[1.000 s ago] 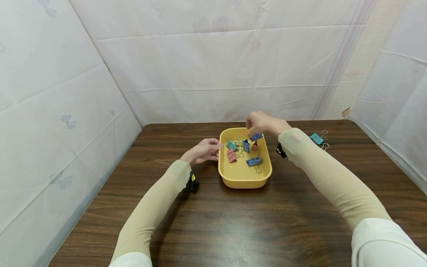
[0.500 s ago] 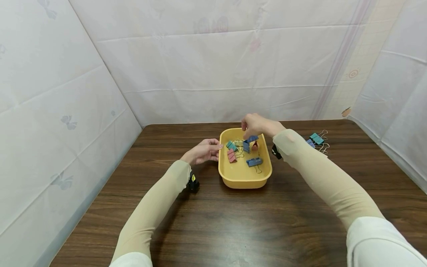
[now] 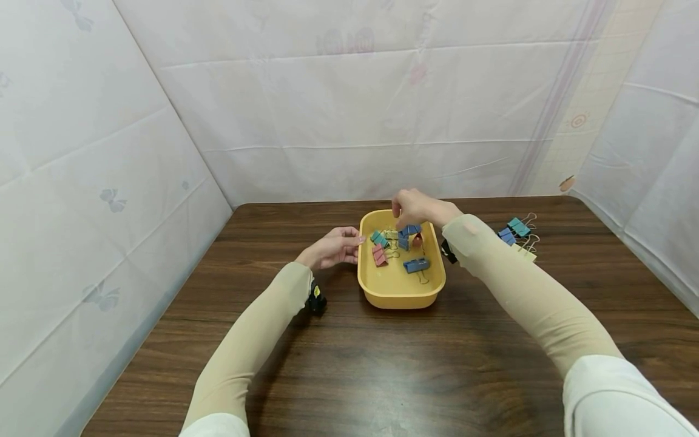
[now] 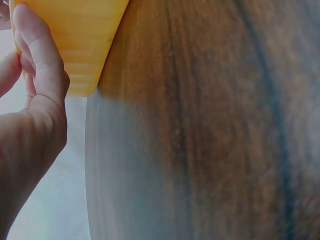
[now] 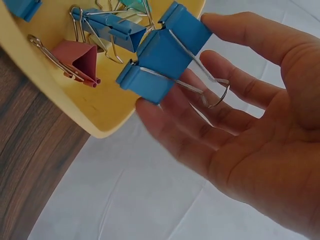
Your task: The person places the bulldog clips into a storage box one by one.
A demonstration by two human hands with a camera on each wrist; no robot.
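A blue binder clip point(image 5: 165, 52) lies against the straightened fingers point(image 5: 200, 107) of the right hand point(image 3: 417, 207), one wire handle resting across them; the fingers are spread and relaxed, not curled round it, and whether the thumb presses on it cannot be told. The clip hangs just over the far end of the yellow tray point(image 3: 401, 290). Below the fingers, in the tray, lie another blue binder clip point(image 3: 416, 264), a pink binder clip point(image 3: 378, 255) and a teal binder clip point(image 3: 378, 237). The left hand point(image 3: 333, 247) is at the tray's left wall, its fingers point(image 4: 37, 47) curled against the yellow side and touching it. To the right of the right forearm, well apart from the tray, a few more binder clips point(image 3: 516, 232) lie on the dark wooden counter point(image 3: 382, 364).
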